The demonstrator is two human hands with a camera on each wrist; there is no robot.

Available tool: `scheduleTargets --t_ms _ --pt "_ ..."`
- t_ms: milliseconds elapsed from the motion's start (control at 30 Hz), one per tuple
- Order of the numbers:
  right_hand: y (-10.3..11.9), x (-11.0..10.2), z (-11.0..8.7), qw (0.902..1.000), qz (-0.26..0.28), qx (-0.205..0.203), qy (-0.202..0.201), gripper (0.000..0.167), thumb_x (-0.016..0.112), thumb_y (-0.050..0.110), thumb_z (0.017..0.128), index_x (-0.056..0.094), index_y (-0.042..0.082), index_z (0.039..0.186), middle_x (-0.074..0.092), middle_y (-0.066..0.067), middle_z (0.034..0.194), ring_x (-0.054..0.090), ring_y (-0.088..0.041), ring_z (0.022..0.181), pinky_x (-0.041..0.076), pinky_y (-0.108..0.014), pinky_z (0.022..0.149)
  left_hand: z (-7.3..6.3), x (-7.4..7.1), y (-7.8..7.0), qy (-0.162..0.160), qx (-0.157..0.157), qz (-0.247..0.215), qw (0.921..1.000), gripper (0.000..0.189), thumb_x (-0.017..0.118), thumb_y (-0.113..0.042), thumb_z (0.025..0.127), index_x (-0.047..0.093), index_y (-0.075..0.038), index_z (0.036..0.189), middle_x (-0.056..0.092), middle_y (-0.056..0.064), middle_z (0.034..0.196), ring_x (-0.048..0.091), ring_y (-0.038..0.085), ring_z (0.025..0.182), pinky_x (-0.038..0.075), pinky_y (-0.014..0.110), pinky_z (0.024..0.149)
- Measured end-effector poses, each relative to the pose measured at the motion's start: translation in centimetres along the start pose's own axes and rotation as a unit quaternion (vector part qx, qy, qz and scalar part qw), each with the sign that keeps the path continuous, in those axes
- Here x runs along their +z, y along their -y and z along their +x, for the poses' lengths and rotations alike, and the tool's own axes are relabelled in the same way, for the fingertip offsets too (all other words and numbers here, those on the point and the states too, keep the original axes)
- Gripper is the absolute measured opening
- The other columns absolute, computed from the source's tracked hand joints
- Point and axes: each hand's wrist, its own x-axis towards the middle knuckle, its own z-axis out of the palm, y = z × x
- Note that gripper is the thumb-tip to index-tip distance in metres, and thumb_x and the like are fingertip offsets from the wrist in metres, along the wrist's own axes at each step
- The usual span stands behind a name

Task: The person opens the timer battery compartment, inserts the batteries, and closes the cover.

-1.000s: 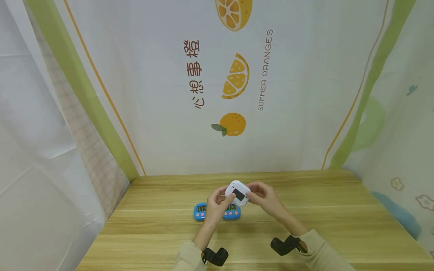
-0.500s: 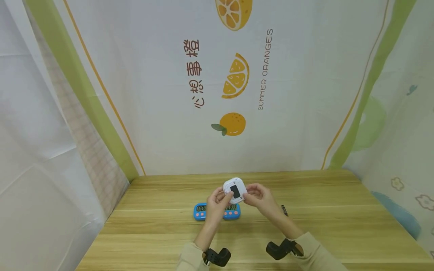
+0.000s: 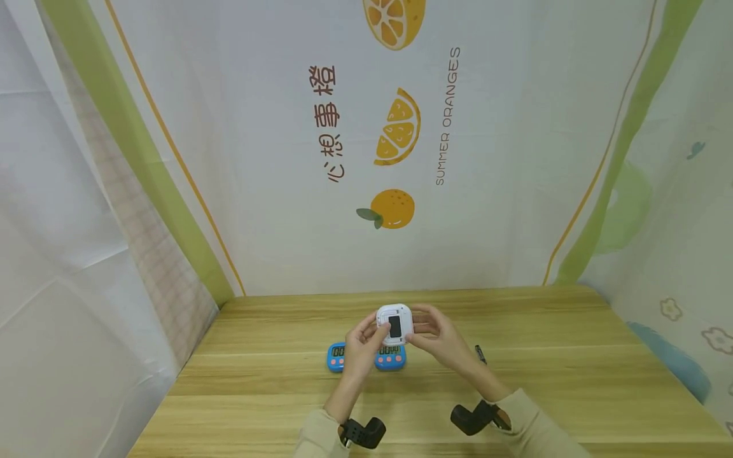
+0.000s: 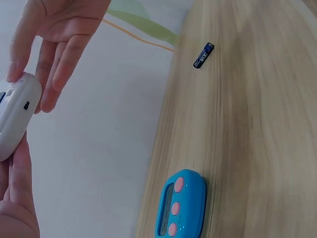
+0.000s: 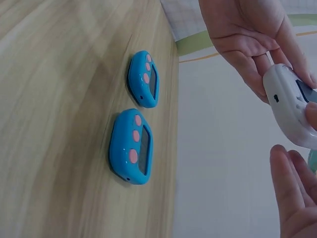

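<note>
The left hand (image 3: 361, 346) grips a rounded white device (image 3: 404, 322) (black rectangle (image 3: 396, 327) on its face); the straight-fingered right hand (image 3: 438, 336) touches it.

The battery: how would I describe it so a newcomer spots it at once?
Start at the wooden table and its two blue timers. In the head view, look right of them, past the right hand, to a small thing. That is the battery: a slim dark cylinder with pale lettering, without the timers' screens or pink buttons.
</note>
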Motion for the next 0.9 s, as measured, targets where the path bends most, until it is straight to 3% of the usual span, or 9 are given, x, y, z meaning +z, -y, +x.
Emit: scheduleTargets --t_ms 133,333,567,900 --pt "0.2 -0.2 0.3 0.9985 -0.005 -0.050 0.024 0.054 0.064 -0.001 0.079 0.041 -0.003 0.128 0.051 -0.029 0.111 0.057 -0.037 0.087 0.052 -0.030 0.072 -0.1 -0.2 -0.6 0.016 -0.002 0.006 0.9998 0.039 0.059 -0.007 0.085 0.050 0.006 0.120 0.063 0.019 0.095 0.059 0.006 0.071 0.049 0.018 0.062" --pt "0.8 -0.3 0.5 0.9982 -0.025 -0.042 0.034 0.048 0.062 -0.002 0.080 0.043 -0.007 0.124 0.054 -0.026 0.105 0.059 -0.032 0.084 0.053 -0.027 0.070 -0.8 -0.1 -2.3 0.037 -0.003 0.033 0.9988 0.038 0.058 -0.004 0.085 0.049 0.008 0.119 0.062 0.021 0.096 0.058 0.007 0.071 0.050 0.022 0.063" --pt "3.5 -0.2 0.2 0.9985 -0.038 -0.018 0.036 0.035 0.057 -0.006 0.082 0.045 -0.011 0.114 0.056 -0.027 0.095 0.061 -0.030 0.076 0.053 -0.029 0.062 -0.2 -0.7 -0.5 0.061 -0.001 0.035 0.9975 0.042 0.061 -0.012 0.084 0.050 0.004 0.121 0.063 0.016 0.098 0.060 0.009 0.077 0.051 0.022 0.064" --pt "1.2 -0.4 0.4 0.9989 -0.038 -0.020 0.019 0.034 0.064 0.004 0.080 0.049 -0.002 0.109 0.057 -0.022 0.092 0.061 -0.019 0.071 0.053 -0.026 0.059 -0.5 -0.6 -0.6 0.070 -0.002 0.045 0.9965 0.044 0.062 -0.016 0.084 0.050 0.001 0.122 0.062 0.018 0.101 0.061 0.012 0.081 0.050 0.019 0.064"
